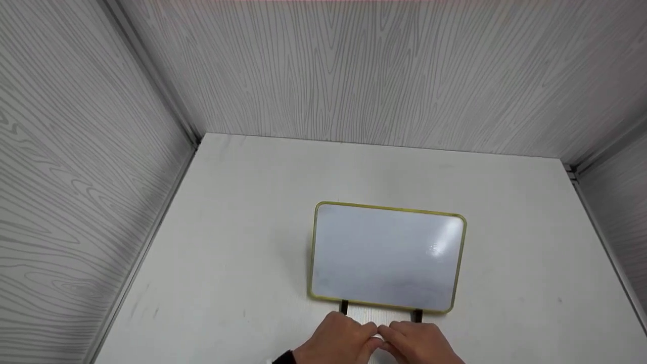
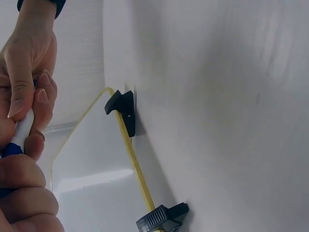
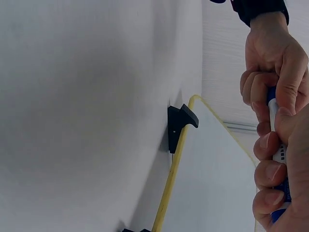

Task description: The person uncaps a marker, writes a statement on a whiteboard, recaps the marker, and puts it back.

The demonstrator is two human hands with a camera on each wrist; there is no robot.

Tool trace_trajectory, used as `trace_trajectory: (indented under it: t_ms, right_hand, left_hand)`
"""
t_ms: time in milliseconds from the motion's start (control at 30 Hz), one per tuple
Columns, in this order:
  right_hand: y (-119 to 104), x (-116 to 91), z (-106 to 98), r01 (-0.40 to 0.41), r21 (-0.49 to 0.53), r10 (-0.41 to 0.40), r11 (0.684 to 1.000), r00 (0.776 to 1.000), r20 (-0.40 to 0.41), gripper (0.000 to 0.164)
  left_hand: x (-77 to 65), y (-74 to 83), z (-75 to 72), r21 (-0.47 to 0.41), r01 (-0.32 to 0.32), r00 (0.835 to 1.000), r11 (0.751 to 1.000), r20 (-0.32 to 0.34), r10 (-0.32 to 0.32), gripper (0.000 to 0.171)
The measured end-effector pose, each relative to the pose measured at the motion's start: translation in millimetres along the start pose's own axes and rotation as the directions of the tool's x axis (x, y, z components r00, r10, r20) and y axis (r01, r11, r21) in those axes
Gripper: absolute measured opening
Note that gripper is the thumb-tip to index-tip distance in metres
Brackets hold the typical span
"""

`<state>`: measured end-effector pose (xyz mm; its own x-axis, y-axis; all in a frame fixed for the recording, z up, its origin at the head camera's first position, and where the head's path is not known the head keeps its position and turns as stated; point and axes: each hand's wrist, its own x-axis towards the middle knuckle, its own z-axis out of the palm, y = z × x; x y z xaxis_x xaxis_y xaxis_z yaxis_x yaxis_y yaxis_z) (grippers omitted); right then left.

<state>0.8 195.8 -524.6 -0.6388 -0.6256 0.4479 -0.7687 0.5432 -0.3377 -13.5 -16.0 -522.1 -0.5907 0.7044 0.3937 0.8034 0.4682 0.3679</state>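
Observation:
Both hands meet just in front of the small whiteboard, knuckles up and nearly touching. They hold one blue-and-white marker between them, one at each end. My left hand grips the marker's blue end, which looks like its cap. My right hand wraps round the white body with dark print and a blue tail. In the left wrist view a short white stretch of the marker shows between the hands. From the head view the hands mostly hide it. Whether the cap is fully seated cannot be told.
The yellow-rimmed whiteboard leans back on two black stand feet on the white table. Grey wood-grain panels enclose the table at the back, left and right.

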Motion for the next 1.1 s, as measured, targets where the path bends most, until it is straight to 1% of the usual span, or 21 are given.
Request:
trace_trajectory:
  t_ms: [100, 233, 300, 367, 433, 533, 600, 633, 700, 733, 767, 800, 833, 867, 900, 933, 1000, 1067, 1100]
  right_hand:
    - [1.7, -1.5, 1.4, 0.016, 0.015, -0.016, 1.0, 1.0, -0.012, 0.009]
    - [3.6, -4.6, 2.0, 0.036, 0.026, -0.035, 0.999, 0.999, -0.038, 0.009]
    - [3.4, -6.0, 1.8, 0.033, 0.03, -0.032, 0.999, 0.999, -0.036, 0.009]
    - [2.0, -5.0, 0.4, 0.047, 0.041, -0.046, 0.998, 0.998, -0.042, 0.009]
    - [-0.5, -1.4, -2.9, 0.078, 0.023, -0.076, 0.997, 0.995, -0.07, 0.008]
    - [-1.2, 1.6, -4.7, 0.129, -0.006, -0.128, 0.992, 0.985, -0.118, 0.014]
    - [0.5, 0.5, -3.9, 0.146, -0.021, -0.147, 0.989, 0.98, -0.134, 0.016]
    - [2.2, -1.5, -2.4, 0.141, -0.001, -0.139, 0.99, 0.982, -0.128, 0.013]
    - [4.7, -5.1, -1.8, 0.105, 0.054, -0.099, 0.993, 0.99, -0.104, 0.012]
    - [5.3, -6.4, -2.8, 0.072, 0.091, -0.065, 0.993, 0.994, -0.085, 0.014]
    - [5.5, -7.5, -4.7, 0.025, 0.15, -0.015, 0.988, 0.998, -0.065, 0.017]
    - [5.7, -8.3, -7.0, -0.029, 0.211, 0.039, 0.977, 0.998, -0.044, 0.02]
    - [6.1, -9.0, -9.7, -0.088, 0.284, 0.097, 0.955, 0.995, -0.019, 0.022]
    - [6.2, -9.7, -12.7, -0.149, 0.356, 0.156, 0.923, 0.988, 0.01, 0.023]
    - [6.4, -10.2, -16.1, -0.21, 0.441, 0.214, 0.873, 0.976, 0.042, 0.023]
    - [6.7, -10.8, -19.4, -0.259, 0.526, 0.261, 0.81, 0.963, 0.072, 0.023]
    - [6.7, -11.8, -25.5, -0.342, 0.671, 0.345, 0.658, 0.929, 0.135, 0.023]
    - [4.7, -12.8, -31.4, -0.42, 0.774, 0.432, 0.473, 0.877, 0.211, 0.022]
    - [3.1, -13.1, -33.7, -0.442, 0.816, 0.471, 0.371, 0.847, 0.245, 0.02]
  left_hand:
    - [-0.4, 0.2, 0.8, -0.048, -0.008, 1.0, 0.999, -0.03, 0.007, 0.038]
    - [0.3, 0.8, 2.1, -0.058, -0.016, 0.999, 0.998, -0.03, 0.014, 0.039]
    - [-0.1, 0.6, 3.0, -0.071, -0.011, 1.0, 0.997, -0.015, 0.01, 0.039]
    - [-0.9, 0.1, 3.5, -0.105, 0.005, 1.0, 0.994, 0.008, -0.004, 0.038]
    - [-1.5, -0.4, 2.8, -0.124, 0.027, 0.999, 0.992, 0.029, -0.024, 0.037]
    - [-1.8, -1.2, 0.7, -0.174, 0.062, 0.997, 0.983, 0.06, -0.053, 0.037]
    - [-2.3, -1.3, -0.3, -0.204, 0.092, 0.994, 0.975, 0.077, -0.078, 0.037]
    - [-2.7, -1.3, -0.4, -0.228, 0.106, 0.992, 0.968, 0.086, -0.089, 0.036]
    - [-3.8, -0.8, -0.1, -0.256, 0.127, 0.99, 0.958, 0.096, -0.105, 0.034]
    - [-4.2, -0.4, -0.2, -0.266, 0.135, 0.989, 0.955, 0.096, -0.113, 0.034]
    - [-4.4, 0.0, -0.1, -0.267, 0.138, 0.989, 0.954, 0.091, -0.118, 0.033]
    - [-4.5, 0.4, -0.1, -0.264, 0.137, 0.989, 0.955, 0.082, -0.12, 0.033]
    - [-4.5, 0.6, -0.1, -0.258, 0.134, 0.99, 0.957, 0.072, -0.12, 0.033]
    - [-4.1, 0.9, -0.2, -0.262, 0.135, 0.99, 0.955, 0.064, -0.123, 0.034]
    - [-3.8, 1.1, -0.2, -0.258, 0.131, 0.991, 0.957, 0.05, -0.122, 0.034]
    - [-3.4, 1.3, 0.0, -0.256, 0.128, 0.992, 0.958, 0.041, -0.121, 0.034]
    - [-2.7, 2.0, 0.5, -0.263, 0.126, 0.992, 0.956, 0.028, -0.123, 0.034]
    - [-2.6, 2.9, 1.5, -0.278, 0.127, 0.992, 0.952, 0.023, -0.126, 0.035]
    - [-2.7, 3.5, 2.3, -0.277, 0.126, 0.992, 0.953, 0.018, -0.126, 0.035]
